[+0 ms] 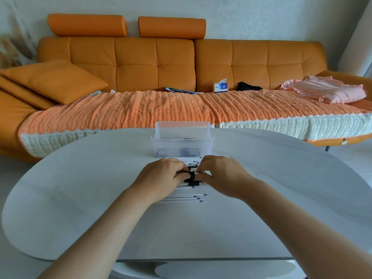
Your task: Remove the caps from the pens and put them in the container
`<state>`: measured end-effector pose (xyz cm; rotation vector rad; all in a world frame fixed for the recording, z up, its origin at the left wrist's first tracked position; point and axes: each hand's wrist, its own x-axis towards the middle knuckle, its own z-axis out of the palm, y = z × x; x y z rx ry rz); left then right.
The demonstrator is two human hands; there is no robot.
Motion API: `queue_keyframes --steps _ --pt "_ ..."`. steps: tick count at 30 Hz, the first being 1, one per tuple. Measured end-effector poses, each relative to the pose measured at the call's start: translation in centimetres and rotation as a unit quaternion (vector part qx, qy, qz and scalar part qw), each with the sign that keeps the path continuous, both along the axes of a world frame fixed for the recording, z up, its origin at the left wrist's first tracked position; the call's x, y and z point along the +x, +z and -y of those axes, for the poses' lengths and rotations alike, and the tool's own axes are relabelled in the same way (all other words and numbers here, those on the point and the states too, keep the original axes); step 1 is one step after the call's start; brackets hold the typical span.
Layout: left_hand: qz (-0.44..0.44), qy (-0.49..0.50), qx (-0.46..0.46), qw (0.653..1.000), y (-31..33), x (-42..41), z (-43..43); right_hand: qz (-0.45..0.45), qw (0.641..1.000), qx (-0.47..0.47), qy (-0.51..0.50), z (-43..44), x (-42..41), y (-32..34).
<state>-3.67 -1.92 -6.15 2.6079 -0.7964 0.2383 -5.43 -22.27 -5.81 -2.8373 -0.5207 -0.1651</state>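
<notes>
White pens (185, 198) with black ends lie side by side in a loose pile on a pale oval table (80, 198), just in front of the person. Both hands meet over the far part of the pile. The left hand (161, 176) and the right hand (221, 176) each curl their fingers around one pen (191, 175), pinching it from opposite sides, with its black cap (191, 174) showing in the small gap between the fingertips. I cannot tell whether the cap is on or already loosening. A clear ribbed plastic container (182, 146) stands on the table just beyond the hands, with a few dark-tipped items dimly visible inside. Behind the table is an orange sofa (141, 63) with a textured orange throw (120, 111). On the sofa are a blue tissue box (220, 87) and folded pink cloth (330, 91).
</notes>
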Motion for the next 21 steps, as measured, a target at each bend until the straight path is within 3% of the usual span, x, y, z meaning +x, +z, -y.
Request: queue_keyframes --steps 14,21 --pt "-0.034 0.012 0.028 0.999 -0.10 -0.11 0.19 -0.001 0.998 0.057 -0.021 -0.30 -0.22 0.63" --pt "0.012 0.021 0.038 0.999 -0.11 -0.10 -0.22 -0.051 0.998 0.020 -0.016 -0.57 -0.28 0.61"
